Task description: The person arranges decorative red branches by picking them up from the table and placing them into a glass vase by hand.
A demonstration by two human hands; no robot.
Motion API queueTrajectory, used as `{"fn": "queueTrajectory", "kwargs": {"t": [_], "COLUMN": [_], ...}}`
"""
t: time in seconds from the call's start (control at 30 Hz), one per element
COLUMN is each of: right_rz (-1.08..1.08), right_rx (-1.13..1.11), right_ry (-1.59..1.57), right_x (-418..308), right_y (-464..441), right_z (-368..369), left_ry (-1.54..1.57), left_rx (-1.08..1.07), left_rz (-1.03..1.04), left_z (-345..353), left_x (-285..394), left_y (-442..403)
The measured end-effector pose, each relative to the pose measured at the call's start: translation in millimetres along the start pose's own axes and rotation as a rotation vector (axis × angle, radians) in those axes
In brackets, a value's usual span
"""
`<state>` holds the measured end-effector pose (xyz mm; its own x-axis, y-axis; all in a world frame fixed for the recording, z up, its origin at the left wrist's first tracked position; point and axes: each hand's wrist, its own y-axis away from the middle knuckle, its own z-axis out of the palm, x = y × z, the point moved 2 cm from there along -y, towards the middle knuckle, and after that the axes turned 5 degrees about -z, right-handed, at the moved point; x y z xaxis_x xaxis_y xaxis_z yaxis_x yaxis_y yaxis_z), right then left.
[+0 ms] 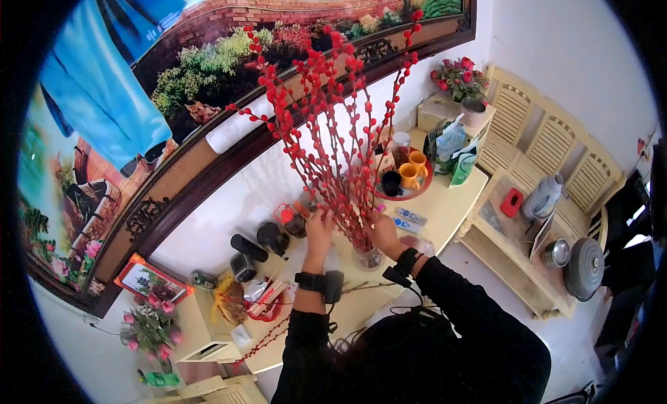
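A tall bunch of red berry branches (333,136) stands in a clear glass vase (367,258) on the cream table. My left hand (319,232) is closed at the left side of the bunch, its fingers against the lower stems. On the right side, my right hand (384,234) wraps around stems just above the vase's mouth. The stems partly hide the fingertips of both hands. Another loose berry branch (262,343) lies across the table's near left part, by my left forearm.
Right of the vase, a red tray (425,178) carries orange mugs (408,173) and a dark cup. Jars, a black cylinder (249,247) and bagged items line the left side. A large framed picture (229,77) hangs behind; a low table (517,244) stands right.
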<state>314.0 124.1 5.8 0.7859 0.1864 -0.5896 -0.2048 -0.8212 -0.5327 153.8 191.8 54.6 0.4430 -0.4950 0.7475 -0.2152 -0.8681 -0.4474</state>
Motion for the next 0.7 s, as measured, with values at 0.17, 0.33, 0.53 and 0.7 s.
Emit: {"fn": "queueTrajectory", "kwargs": {"t": [0.17,0.33,0.53,0.7], "right_rz": [0.068,0.165,0.195,0.132], "right_rx": [0.048,0.027,-0.009,-0.159], "right_ry": [-0.097,-0.211,-0.280,-0.598], "right_x": [2,5,22,25], "right_y": [1,3,3,-10], "right_z": [-4,-17,-20,-18], "left_ry": [0.106,0.207,0.412,0.519], "left_rx": [0.024,0.003,0.045,0.060], "left_rz": [-0.085,-0.164,-0.266,-0.281], "left_z": [4,-7,-22,-35], "left_x": [-12,16,37,48], "left_y": [-1,1,0,1]}}
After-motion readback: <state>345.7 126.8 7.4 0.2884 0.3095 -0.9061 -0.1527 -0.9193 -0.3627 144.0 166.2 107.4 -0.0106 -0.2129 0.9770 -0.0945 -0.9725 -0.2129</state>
